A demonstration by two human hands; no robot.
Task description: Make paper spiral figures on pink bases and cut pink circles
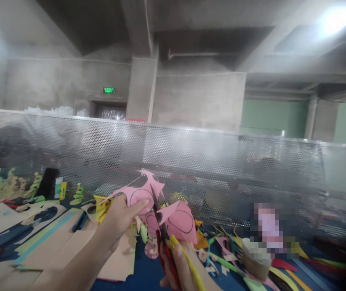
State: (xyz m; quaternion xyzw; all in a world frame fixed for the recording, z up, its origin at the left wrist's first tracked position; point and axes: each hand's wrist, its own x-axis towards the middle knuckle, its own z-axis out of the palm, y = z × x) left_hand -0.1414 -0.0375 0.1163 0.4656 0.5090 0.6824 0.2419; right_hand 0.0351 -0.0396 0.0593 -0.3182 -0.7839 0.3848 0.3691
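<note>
My left hand [128, 212] pinches a piece of pink paper [179, 221] between thumb and fingers and holds it up above the table. Dark curved outlines are drawn on the paper, and its upper edge is cut ragged. A pair of scissors [168, 242] with red and yellow handles is in my right hand [181, 260], whose fingers are wrapped round the handles. The dark blades point up and away from me, slightly parted, with the pink paper between them. Below the paper, a small pink piece [151, 249] lies on the blue tabletop.
Sheets of pale paper [54, 242] and a blue-black cutter [80, 221] lie at left, with glue sticks [62, 190] and paper spirals [78, 194] behind. A roll [256, 258] and coloured scraps [227, 262] lie at right. A perforated metal screen [191, 157] stands across the back.
</note>
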